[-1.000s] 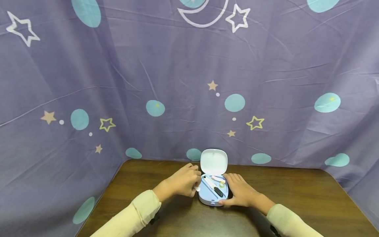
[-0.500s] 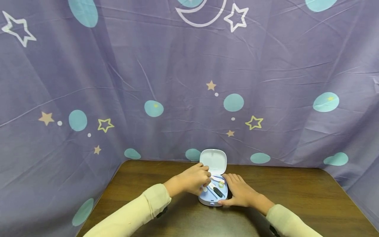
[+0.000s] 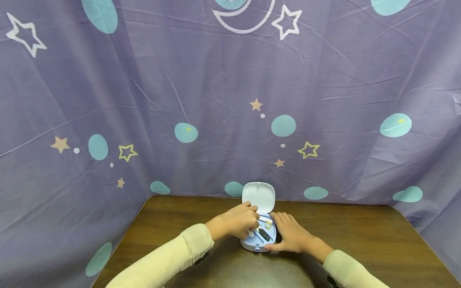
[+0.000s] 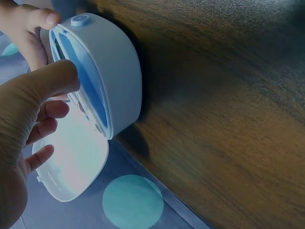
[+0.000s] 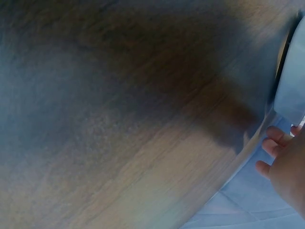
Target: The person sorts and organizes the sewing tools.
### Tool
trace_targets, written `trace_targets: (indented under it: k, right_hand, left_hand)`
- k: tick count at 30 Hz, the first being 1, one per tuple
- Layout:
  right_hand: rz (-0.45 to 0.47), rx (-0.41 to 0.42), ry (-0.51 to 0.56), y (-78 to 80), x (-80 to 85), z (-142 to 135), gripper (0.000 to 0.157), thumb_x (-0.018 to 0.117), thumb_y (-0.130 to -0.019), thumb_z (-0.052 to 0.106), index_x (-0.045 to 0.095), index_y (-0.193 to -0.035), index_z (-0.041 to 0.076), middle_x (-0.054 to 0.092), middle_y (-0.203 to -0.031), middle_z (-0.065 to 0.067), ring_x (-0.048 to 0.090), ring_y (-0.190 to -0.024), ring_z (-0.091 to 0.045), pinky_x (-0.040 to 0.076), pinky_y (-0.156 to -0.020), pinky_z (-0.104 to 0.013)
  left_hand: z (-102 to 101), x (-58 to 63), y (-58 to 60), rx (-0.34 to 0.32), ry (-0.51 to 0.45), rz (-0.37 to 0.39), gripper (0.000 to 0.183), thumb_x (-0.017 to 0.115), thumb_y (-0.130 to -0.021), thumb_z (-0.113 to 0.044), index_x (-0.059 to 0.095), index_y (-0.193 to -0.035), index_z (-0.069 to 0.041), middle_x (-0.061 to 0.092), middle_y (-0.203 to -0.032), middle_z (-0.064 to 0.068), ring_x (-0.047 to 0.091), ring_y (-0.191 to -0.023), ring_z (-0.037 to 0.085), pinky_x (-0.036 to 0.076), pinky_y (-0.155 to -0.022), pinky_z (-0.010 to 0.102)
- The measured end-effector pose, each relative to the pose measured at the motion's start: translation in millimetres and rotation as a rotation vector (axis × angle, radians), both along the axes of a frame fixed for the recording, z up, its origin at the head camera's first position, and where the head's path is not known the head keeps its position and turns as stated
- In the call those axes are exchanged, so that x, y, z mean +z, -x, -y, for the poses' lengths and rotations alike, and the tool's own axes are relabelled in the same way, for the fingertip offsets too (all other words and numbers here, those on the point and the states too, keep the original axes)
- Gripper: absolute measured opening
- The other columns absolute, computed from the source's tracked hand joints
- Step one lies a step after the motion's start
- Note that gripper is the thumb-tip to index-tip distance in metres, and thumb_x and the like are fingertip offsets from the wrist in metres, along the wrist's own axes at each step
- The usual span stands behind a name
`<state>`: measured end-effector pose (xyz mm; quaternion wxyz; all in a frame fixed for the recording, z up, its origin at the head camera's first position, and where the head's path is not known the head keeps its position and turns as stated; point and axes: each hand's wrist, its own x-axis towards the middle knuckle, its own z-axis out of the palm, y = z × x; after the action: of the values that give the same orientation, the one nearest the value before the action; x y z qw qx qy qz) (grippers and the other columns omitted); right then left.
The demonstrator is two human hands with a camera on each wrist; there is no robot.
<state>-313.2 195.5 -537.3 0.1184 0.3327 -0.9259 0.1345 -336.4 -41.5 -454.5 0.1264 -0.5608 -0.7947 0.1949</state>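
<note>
A small white case (image 3: 254,249) with a light blue inner tray stands on the table, its white lid (image 3: 258,196) raised at the back. In the tray lie a slim tool with a black end (image 3: 264,234), a white stick-like piece (image 3: 265,219) and a small yellow-green ring (image 3: 268,226). Over the tray's left side, my left hand (image 3: 239,221) pinches a small white piece (image 3: 251,234), mostly hidden by the fingers. My right hand (image 3: 293,236) grips the case's right side, thumb at the front and fingers toward the back. The left wrist view shows the case's front button (image 4: 80,20).
The brown wooden table (image 3: 173,240) extends to both sides of the case. Behind it hangs a purple curtain (image 3: 223,88) with stars and teal spots, close to the raised lid.
My left hand has moved right, from beside the case to over its tray, with the small white piece in its fingers. My right hand has stayed on the case.
</note>
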Motion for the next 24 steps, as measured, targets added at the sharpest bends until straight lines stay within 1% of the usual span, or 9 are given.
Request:
trace_targets:
  k: [8, 15, 18, 24]
  right_hand:
    - [0.008, -0.003, 0.0, 0.5, -1.9, -1.3, 0.103, 0.061, -0.078, 0.081, 0.046, -0.142, 0.002, 0.056, -0.128, -0.009, 0.053, -0.119, -0.022, 0.045, -0.101, -0.05]
    - [0.011, -0.004, 0.003, 0.7, -2.2, -0.5, 0.103, 0.061, -0.079, 0.081, 0.045, -0.143, 0.002, 0.056, -0.129, -0.01, 0.053, -0.119, -0.023, 0.045, -0.101, -0.05]
    - [0.009, -0.007, 0.006, 0.0, -1.7, -0.9, 0.103, 0.061, -0.078, 0.081, 0.046, -0.142, 0.002, 0.056, -0.127, -0.009, 0.053, -0.118, -0.022, 0.045, -0.1, -0.05]
    - [-0.004, -0.007, 0.004, -0.4, -1.5, -0.7, 0.102, 0.062, -0.078, 0.081, 0.047, -0.141, 0.002, 0.057, -0.125, -0.008, 0.054, -0.116, -0.021, 0.046, -0.098, -0.048]
  left_hand:
    - [-4.4, 0.5, 0.2, -0.01, 0.011, -0.005, 0.017, 0.086, -0.066, -0.039, 0.071, -0.073, -0.034, 0.063, -0.082, -0.019, 0.052, -0.083, 0.006, 0.037, -0.073, 0.025]
    - [-6.5, 2.6, 0.5, 0.022, 0.037, 0.018, 0.018, 0.087, -0.067, -0.04, 0.072, -0.073, -0.033, 0.063, -0.083, -0.019, 0.052, -0.084, 0.007, 0.037, -0.074, 0.025]
    - [-7.7, 3.0, 0.2, 0.03, 0.05, 0.017, 0.018, 0.087, -0.067, -0.04, 0.071, -0.073, -0.033, 0.063, -0.083, -0.02, 0.052, -0.085, 0.006, 0.037, -0.074, 0.024]
    - [-9.2, 0.4, 0.5, 0.052, 0.058, 0.027, 0.018, 0.087, -0.068, -0.041, 0.072, -0.075, -0.034, 0.064, -0.085, -0.02, 0.052, -0.086, 0.006, 0.037, -0.075, 0.024]
